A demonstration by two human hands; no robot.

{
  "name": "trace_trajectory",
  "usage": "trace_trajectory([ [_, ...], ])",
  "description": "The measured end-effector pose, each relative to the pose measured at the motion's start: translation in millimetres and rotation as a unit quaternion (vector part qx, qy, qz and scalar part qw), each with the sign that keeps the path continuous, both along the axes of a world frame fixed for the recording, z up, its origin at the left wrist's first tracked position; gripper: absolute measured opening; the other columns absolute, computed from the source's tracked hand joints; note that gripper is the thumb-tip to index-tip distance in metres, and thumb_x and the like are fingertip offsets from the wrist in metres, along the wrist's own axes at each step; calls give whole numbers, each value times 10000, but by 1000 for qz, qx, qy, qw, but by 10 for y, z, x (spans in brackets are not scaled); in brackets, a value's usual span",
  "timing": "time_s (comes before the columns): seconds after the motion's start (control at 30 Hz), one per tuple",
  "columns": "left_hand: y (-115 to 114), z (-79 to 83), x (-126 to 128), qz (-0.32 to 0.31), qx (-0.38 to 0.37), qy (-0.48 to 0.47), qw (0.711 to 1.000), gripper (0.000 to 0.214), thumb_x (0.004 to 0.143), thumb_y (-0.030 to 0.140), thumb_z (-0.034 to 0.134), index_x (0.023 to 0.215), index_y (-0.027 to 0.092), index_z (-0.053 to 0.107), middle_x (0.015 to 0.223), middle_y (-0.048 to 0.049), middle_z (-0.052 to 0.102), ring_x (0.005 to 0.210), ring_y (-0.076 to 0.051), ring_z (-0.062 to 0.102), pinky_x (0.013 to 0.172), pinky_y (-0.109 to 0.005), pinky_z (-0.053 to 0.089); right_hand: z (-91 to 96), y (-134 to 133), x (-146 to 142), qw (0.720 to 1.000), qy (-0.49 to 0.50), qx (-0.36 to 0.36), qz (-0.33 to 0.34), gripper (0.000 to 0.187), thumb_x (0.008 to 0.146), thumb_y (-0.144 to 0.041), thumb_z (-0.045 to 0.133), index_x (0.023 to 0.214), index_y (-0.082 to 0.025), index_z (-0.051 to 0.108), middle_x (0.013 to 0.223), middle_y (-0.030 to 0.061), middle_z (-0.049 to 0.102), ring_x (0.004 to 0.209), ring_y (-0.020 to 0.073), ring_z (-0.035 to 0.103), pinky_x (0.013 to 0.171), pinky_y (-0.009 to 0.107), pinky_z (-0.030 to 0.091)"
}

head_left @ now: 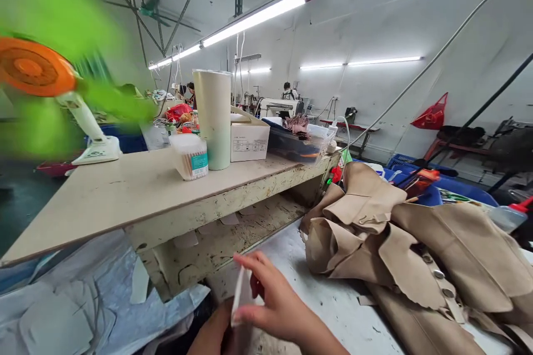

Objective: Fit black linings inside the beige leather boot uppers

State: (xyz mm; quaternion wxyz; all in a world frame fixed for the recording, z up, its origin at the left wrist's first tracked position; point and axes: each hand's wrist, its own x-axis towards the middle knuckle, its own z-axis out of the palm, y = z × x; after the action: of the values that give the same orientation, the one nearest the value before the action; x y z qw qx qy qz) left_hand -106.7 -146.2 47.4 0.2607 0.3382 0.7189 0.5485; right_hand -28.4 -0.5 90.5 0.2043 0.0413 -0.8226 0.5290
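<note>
My right hand (270, 294) is closed on a thin, pale, flat piece (240, 299) seen nearly edge-on, its fingers and thumb at the piece's rim. The material of the piece cannot be made out. My left hand (214, 333) is at the bottom edge, just left of the piece; its fingers are hidden. To the right, a heap of tan leather-like sewn parts (358, 249) with metal snaps lies on the white work surface (333, 310).
A raised table (137, 188) carries a tall pale cylinder (213, 122), a tub of cotton swabs (189, 161), a white box (250, 141) and a clear bin (297, 147). A green-bladed fan (37, 66) is at left. Pale cut pieces (58, 316) lie lower left.
</note>
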Motion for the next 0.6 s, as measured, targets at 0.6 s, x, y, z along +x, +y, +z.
trace_trajectory([
  [0.6, -385, -180, -168, 214, 55, -184, 958, 520, 524, 280, 668, 1014, 180, 525, 711, 9, 669, 700, -210, 612, 696, -283, 420, -889, 505, 500, 900, -126, -327, -260, 401, 541, -508, 646, 755, -177, 572, 466, -67, 454, 364, 83, 354, 349, 194, 246],
])
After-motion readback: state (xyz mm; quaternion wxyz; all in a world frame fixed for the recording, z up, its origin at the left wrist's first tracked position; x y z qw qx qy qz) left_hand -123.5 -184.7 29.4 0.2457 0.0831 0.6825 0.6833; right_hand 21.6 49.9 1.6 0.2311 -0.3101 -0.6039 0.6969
